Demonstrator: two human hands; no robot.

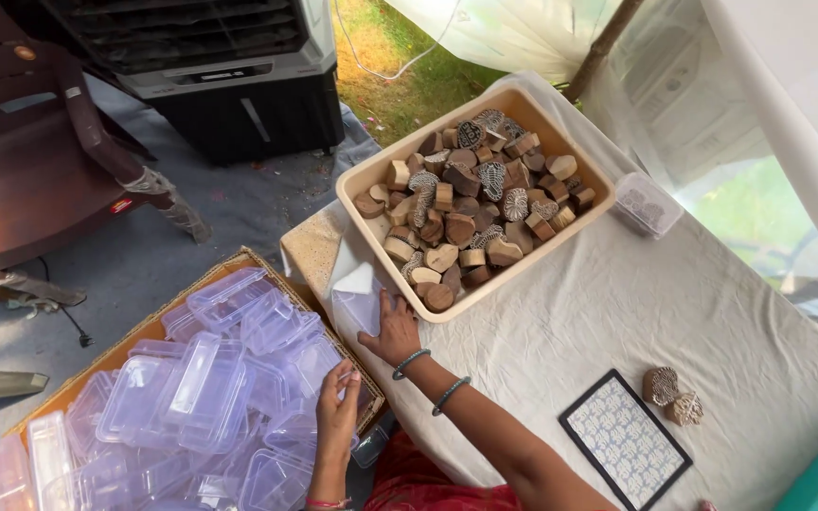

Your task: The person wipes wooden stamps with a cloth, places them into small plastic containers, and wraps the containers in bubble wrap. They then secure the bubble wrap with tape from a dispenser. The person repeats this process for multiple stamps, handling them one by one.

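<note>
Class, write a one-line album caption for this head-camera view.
Right hand on a clear box beside the tray of wooden blocks.

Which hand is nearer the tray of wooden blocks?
The right hand, resting on a clear box just beside the tray. The left hand is farther off, over the carton of clear plastic boxes.

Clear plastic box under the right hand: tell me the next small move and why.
Probably lift the clear plastic box fully onto the white tablecloth. The right hand rests on it at the table's edge, beside the beige tray of carved wooden blocks, while the left hand touches the heaped clear plastic boxes below.
</note>
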